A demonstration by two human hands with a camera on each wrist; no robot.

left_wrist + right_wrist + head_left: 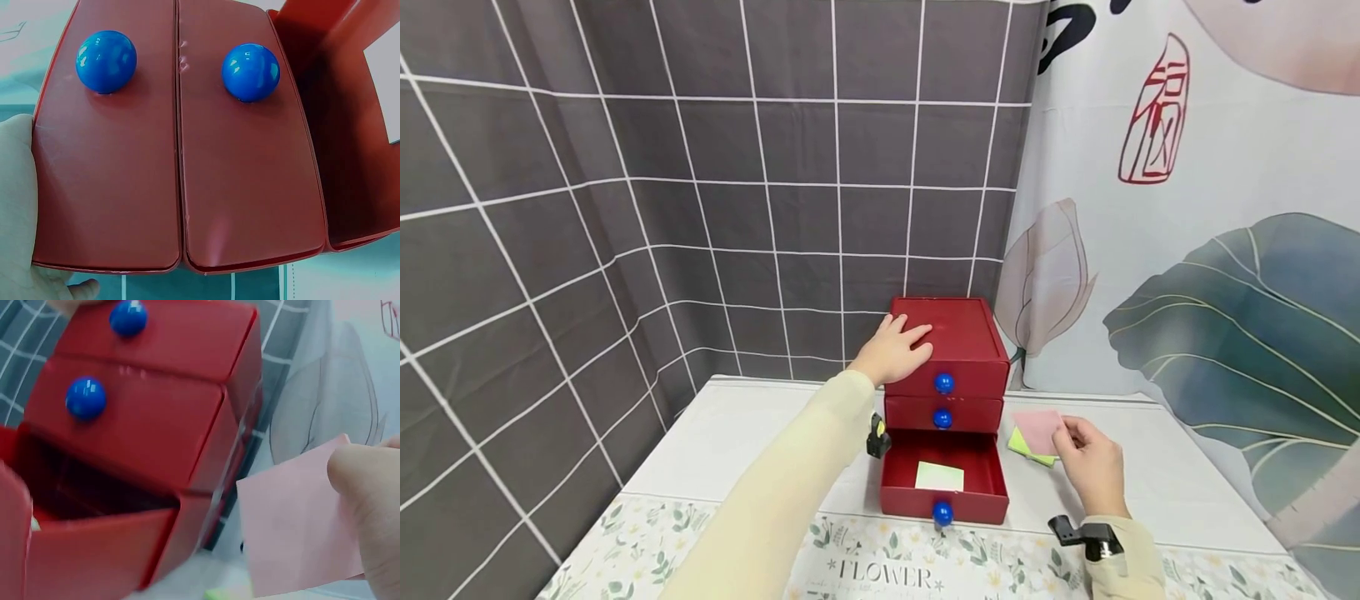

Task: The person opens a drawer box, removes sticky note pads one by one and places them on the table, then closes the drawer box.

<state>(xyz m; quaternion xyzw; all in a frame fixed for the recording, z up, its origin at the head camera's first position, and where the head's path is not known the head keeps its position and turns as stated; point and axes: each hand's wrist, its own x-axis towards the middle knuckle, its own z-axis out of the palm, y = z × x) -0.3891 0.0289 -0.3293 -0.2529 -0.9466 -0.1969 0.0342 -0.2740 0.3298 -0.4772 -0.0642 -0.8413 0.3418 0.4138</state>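
A red cabinet (pixel 951 329) with blue knobs has its bottom drawer (pixel 906 500) pulled out, and a pale green note (pixel 939 477) lies inside. My left hand (pixel 891 353) rests on the cabinet's top at its left side, fingers spread. In the left wrist view that hand (pixel 19 219) lies along the cabinet's edge. My right hand (pixel 1092 467) pinches a pink note (pixel 1037 430) by its right edge, above a yellow-green note (pixel 1021 444) on the table. The right wrist view shows the pink note (pixel 297 525) between thumb and fingers of the right hand (pixel 369 506).
The white table (pixel 715 433) has a floral cloth (pixel 880 554) along its front. Behind the cabinet hangs a dark grid-patterned curtain (pixel 790 217), and to the right a pale curtain (pixel 1075 150) with leaf prints. The upper two drawers are closed.
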